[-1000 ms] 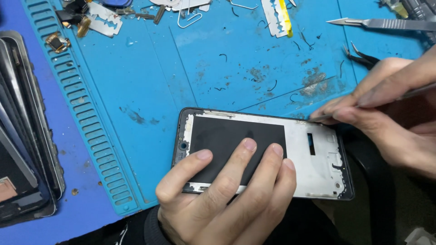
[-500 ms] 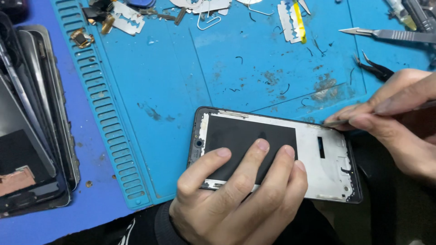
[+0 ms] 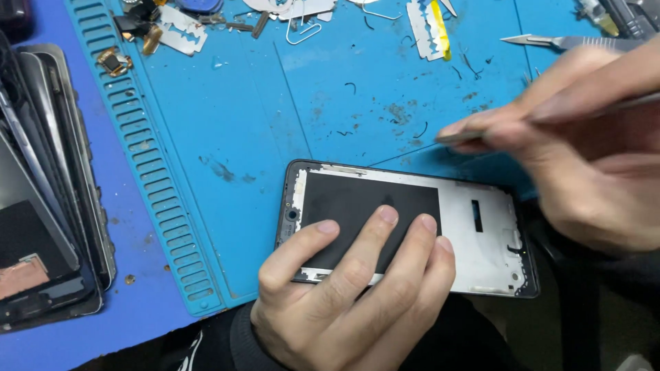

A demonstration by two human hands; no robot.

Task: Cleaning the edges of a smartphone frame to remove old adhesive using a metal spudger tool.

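A phone frame, white inside with a black panel, lies flat on the blue work mat. My left hand presses down on its near edge, with three fingertips resting on the black panel. My right hand hovers above the frame's far right corner. It pinches a thin metal tool whose tip points left, a little above the mat and clear of the frame. The hand is blurred by motion.
Razor blades, paper clips and small metal parts lie along the mat's far edge. A scalpel rests at the far right. A stack of phone frames and screens sits at the left. The mat has a ribbed strip.
My right hand has lifted the tool off the frame's far edge and moved up and away. My left hand stays pressed on the frame. The camera view has moved closer and shifted.
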